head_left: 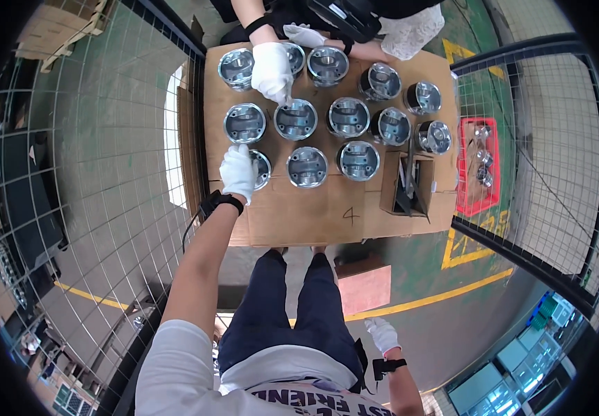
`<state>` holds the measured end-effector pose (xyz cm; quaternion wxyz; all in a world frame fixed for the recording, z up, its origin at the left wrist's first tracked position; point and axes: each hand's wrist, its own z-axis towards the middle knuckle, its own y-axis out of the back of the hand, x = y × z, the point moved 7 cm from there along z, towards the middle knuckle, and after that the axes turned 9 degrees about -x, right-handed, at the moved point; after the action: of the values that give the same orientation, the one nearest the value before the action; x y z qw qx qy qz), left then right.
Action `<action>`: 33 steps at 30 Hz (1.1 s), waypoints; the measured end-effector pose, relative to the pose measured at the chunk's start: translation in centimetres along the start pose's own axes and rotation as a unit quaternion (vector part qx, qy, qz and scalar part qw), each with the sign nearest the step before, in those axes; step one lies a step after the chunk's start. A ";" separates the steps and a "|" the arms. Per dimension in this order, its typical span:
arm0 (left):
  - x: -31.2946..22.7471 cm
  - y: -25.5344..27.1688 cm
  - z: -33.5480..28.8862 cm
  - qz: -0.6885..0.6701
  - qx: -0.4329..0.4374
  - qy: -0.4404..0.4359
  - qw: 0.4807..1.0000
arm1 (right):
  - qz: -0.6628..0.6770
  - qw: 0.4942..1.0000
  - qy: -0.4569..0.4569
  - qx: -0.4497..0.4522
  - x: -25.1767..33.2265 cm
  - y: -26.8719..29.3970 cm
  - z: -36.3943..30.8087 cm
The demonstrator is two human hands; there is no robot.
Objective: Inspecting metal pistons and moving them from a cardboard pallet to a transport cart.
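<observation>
At the near left corner of the bench (299,220), the round metal piston (262,170) lies just right of the left hand (238,170), whose curled fingers touch its left side; I can't tell whether they grip it. From above it shows no long axis. The right hand (383,335) hangs loosely open and empty, well apart, right and nearer.

"How's the light?"
"Fairly bright and even over the cardboard (278,223); the metal pistons (307,167) throw back small glints."
"And the edges?"
"Black in the corners, the fence frame (521,50) bowing, distant detail soft."
</observation>
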<state>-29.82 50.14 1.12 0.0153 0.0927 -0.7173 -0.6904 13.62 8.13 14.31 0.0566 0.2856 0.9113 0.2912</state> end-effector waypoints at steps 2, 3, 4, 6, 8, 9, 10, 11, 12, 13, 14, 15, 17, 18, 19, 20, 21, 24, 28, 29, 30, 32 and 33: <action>0.7 -0.1 -0.5 -0.014 -0.019 0.033 0.999 | 0.029 1.000 0.002 -0.007 1.5 0.2 0.4; 0.7 -0.3 -0.2 -0.013 -0.018 0.031 0.999 | 0.054 0.998 0.009 -0.017 2.4 0.4 0.6; 1.0 -1.2 0.1 0.003 0.022 0.046 0.999 | 0.056 0.998 0.007 -0.016 3.0 0.5 0.7; 1.6 -2.3 0.7 0.022 0.061 0.062 0.996 | 0.090 0.995 0.016 -0.037 4.4 1.1 0.9; 1.4 -3.0 1.4 0.051 0.077 0.019 0.996 | 0.112 0.993 0.005 -0.026 5.1 1.4 1.3; 1.6 -3.2 1.5 0.051 0.077 0.019 0.996 | 0.133 0.991 -0.006 -0.017 5.2 1.3 1.4; 1.6 -3.4 1.7 0.043 0.086 0.005 0.995 | 0.134 0.991 -0.005 -0.017 5.1 1.1 1.6; 1.2 -3.5 1.7 0.032 0.097 -0.011 0.995 | 0.135 0.991 -0.008 -0.016 4.7 1.0 1.7; 1.0 -3.3 1.7 0.031 0.097 -0.012 0.995 | 0.136 0.990 -0.011 -0.015 4.4 0.9 1.8; 0.7 -3.1 1.4 0.034 0.101 -0.041 0.993 | 0.137 0.990 -0.011 -0.016 4.1 0.9 1.8; 0.7 -2.7 1.1 0.041 0.103 -0.069 0.991 | 0.117 0.993 0.000 -0.021 4.2 1.1 1.8; 1.1 -2.5 0.9 0.043 0.094 -0.077 0.992 | 0.097 0.995 0.011 -0.025 4.3 1.3 1.8; 1.1 -1.2 0.7 0.040 0.084 -0.091 0.991 | 0.101 0.994 0.010 -0.027 3.2 1.3 2.0; 0.9 -0.4 0.9 0.042 0.084 -0.093 0.991 | 0.102 0.994 0.005 -0.029 2.4 1.3 2.1; 0.2 0.3 0.9 0.023 0.098 -0.128 0.987 | 0.105 0.994 0.004 -0.029 1.8 1.2 2.2; -0.6 1.7 1.1 0.007 0.112 -0.163 0.980 | 0.101 0.995 0.005 -0.027 1.2 1.1 2.4; -0.9 2.7 1.5 0.008 0.110 -0.165 0.980 | 0.096 0.995 0.005 -0.026 1.1 1.0 2.5; -2.1 4.2 3.3 -0.029 0.218 -0.150 0.964 | 0.086 0.996 -0.022 0.004 0.7 0.7 3.1; 1.3 -0.2 6.0 -0.049 0.241 -0.136 0.960 | 0.119 0.993 0.012 -0.008 2.4 0.9 3.5; -0.3 -0.5 6.5 -0.068 0.262 -0.097 0.958 | 0.124 0.992 -0.004 -0.019 2.0 1.4 3.1; -0.8 -0.8 6.8 -0.037 0.289 -0.109 0.950 | 0.130 0.991 -0.011 -0.026 2.1 1.8 2.9; -0.8 -1.0 7.4 0.003 0.318 -0.105 0.942 | 0.134 0.990 -0.013 -0.034 2.3 2.4 2.7; -0.5 -1.2 7.7 0.010 0.319 -0.086 0.944 | 0.137 0.990 -0.008 -0.039 2.4 2.6 2.7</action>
<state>-30.39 57.75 -0.42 -0.0699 0.0258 -0.8994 -0.4308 13.56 12.53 13.73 0.0346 0.4077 0.8510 0.3291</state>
